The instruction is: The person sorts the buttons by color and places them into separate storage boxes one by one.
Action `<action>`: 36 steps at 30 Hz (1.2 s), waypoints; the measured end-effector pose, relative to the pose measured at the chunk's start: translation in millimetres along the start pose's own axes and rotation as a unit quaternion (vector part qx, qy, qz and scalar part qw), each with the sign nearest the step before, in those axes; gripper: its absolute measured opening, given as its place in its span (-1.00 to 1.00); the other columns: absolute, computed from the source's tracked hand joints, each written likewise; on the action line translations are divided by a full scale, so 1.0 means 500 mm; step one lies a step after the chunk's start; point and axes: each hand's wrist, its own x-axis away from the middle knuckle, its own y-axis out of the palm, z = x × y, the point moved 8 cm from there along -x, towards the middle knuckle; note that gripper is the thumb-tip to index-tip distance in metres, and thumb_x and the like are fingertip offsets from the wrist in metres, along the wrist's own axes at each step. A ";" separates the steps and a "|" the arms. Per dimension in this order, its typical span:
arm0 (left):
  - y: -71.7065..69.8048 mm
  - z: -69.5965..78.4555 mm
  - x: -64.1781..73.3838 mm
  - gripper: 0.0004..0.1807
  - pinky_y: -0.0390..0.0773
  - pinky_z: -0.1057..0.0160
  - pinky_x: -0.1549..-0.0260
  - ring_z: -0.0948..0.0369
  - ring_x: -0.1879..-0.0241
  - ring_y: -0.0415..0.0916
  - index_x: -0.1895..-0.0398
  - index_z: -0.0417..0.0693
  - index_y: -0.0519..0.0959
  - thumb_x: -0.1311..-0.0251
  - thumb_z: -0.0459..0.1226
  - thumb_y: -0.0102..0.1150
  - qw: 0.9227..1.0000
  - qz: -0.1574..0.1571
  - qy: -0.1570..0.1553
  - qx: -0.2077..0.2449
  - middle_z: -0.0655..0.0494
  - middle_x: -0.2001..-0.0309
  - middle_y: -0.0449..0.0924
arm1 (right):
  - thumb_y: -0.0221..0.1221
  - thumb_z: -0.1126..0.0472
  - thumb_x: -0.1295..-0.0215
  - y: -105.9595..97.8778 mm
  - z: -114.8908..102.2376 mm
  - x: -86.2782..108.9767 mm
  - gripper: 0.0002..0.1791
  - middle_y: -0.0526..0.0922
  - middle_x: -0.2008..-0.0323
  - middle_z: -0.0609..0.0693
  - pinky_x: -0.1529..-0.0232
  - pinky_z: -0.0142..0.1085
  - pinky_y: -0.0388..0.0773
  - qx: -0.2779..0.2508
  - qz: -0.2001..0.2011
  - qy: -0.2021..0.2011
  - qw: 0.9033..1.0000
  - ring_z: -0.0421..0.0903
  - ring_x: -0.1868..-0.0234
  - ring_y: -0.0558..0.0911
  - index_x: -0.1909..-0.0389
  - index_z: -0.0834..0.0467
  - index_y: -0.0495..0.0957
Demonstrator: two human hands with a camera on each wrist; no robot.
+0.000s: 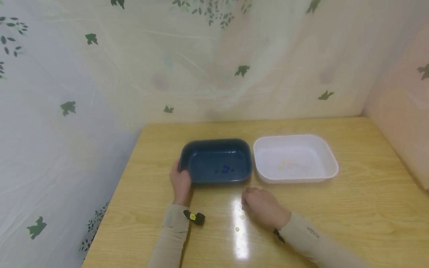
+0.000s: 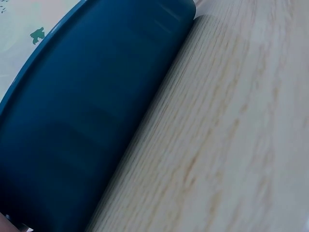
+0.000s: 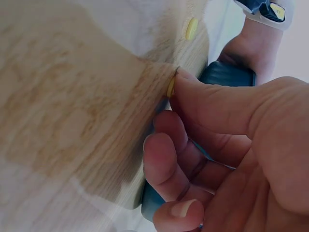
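**Small yellow beads and a dark blue tub**

A tiny, round, flat yellow bead [image 3: 171, 88] lay on the bench [image 1: 352, 208], right at the tip of the right hand's [image 1: 264, 208] thumb, which touched it. A second yellow bead [image 1: 237, 229] lay on the bench a little nearer the person.

The dark blue tub [image 1: 216, 160] sat flat and upright on the bench, with a few small blue beads [image 1: 226, 169] inside. The left hand [image 1: 181, 183] held its near left corner.
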 end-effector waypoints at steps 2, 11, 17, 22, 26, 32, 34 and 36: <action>0.000 0.002 0.001 -0.38 0.24 0.03 -0.34 -0.02 -0.33 0.27 -0.28 -0.24 0.42 -0.08 -0.57 -0.18 1.000 0.000 0.001 0.000 -0.15 -0.28 0.41 | 0.28 0.25 -0.13 0.000 0.000 0.000 -0.91 0.52 0.47 -0.15 0.40 -0.28 0.55 0.001 0.001 0.001 1.000 -0.15 0.42 0.52 0.48 0.06 0.55; 0.001 0.006 0.000 -0.38 0.25 0.05 -0.34 -0.01 -0.33 0.27 -0.29 -0.23 0.42 -0.08 -0.57 -0.17 1.000 -0.002 0.003 0.008 -0.14 -0.28 0.42 | 0.22 0.24 -0.20 0.005 -0.005 0.005 -0.89 0.49 0.46 -0.08 0.45 -0.26 0.55 0.015 -0.016 -0.005 1.000 -0.12 0.44 0.51 0.46 0.12 0.49; -0.001 0.004 0.002 -0.37 0.24 0.03 -0.35 -0.02 -0.34 0.25 -0.29 -0.25 0.41 -0.05 -0.58 -0.17 1.000 0.000 0.002 0.007 -0.17 -0.29 0.40 | 0.21 0.23 -0.22 0.005 -0.011 0.011 -0.87 0.51 0.43 -0.02 0.52 -0.25 0.55 0.029 -0.016 -0.019 0.999 -0.07 0.45 0.54 0.44 0.13 0.45; -0.002 0.000 0.001 -0.35 0.22 0.03 -0.35 -0.02 -0.35 0.24 -0.29 -0.26 0.41 -0.03 -0.58 -0.17 1.000 0.003 -0.003 0.008 -0.18 -0.30 0.39 | 0.20 0.22 -0.23 0.012 -0.007 0.013 -0.88 0.52 0.42 -0.06 0.49 -0.27 0.55 0.026 -0.016 -0.023 0.999 -0.09 0.43 0.56 0.44 0.09 0.44; -0.001 0.000 0.002 -0.36 0.21 0.04 -0.36 -0.02 -0.35 0.24 -0.30 -0.25 0.40 -0.04 -0.57 -0.17 1.000 0.001 -0.004 0.009 -0.17 -0.30 0.39 | 0.20 0.23 -0.21 0.017 -0.002 0.015 -0.89 0.50 0.42 -0.09 0.47 -0.28 0.54 0.018 -0.015 -0.030 0.999 -0.12 0.42 0.54 0.43 0.07 0.44; -0.001 0.003 0.004 -0.36 0.20 0.04 -0.37 -0.01 -0.35 0.23 -0.30 -0.23 0.40 -0.06 -0.57 -0.18 1.000 -0.002 -0.002 0.008 -0.15 -0.30 0.39 | 0.20 0.30 -0.15 0.016 -0.003 0.017 -0.87 0.47 0.42 -0.14 0.47 -0.31 0.52 -0.001 -0.014 -0.041 0.999 -0.17 0.43 0.51 0.41 0.04 0.44; -0.001 0.004 0.004 -0.36 0.20 0.04 -0.37 -0.01 -0.36 0.23 -0.31 -0.23 0.40 -0.06 -0.57 -0.18 1.000 -0.003 -0.002 0.007 -0.15 -0.31 0.39 | 0.19 0.32 -0.12 0.014 -0.005 0.018 -0.85 0.47 0.42 -0.16 0.46 -0.31 0.53 -0.006 -0.014 -0.043 0.999 -0.18 0.43 0.51 0.41 0.03 0.44; -0.001 0.003 0.004 -0.35 0.20 0.04 -0.37 -0.02 -0.36 0.23 -0.31 -0.24 0.39 -0.05 -0.58 -0.18 1.000 -0.002 -0.004 0.007 -0.16 -0.31 0.38 | 0.19 0.34 -0.09 0.011 -0.007 0.019 -0.83 0.46 0.41 -0.17 0.45 -0.32 0.53 -0.008 -0.015 -0.045 0.999 -0.19 0.42 0.51 0.41 0.02 0.44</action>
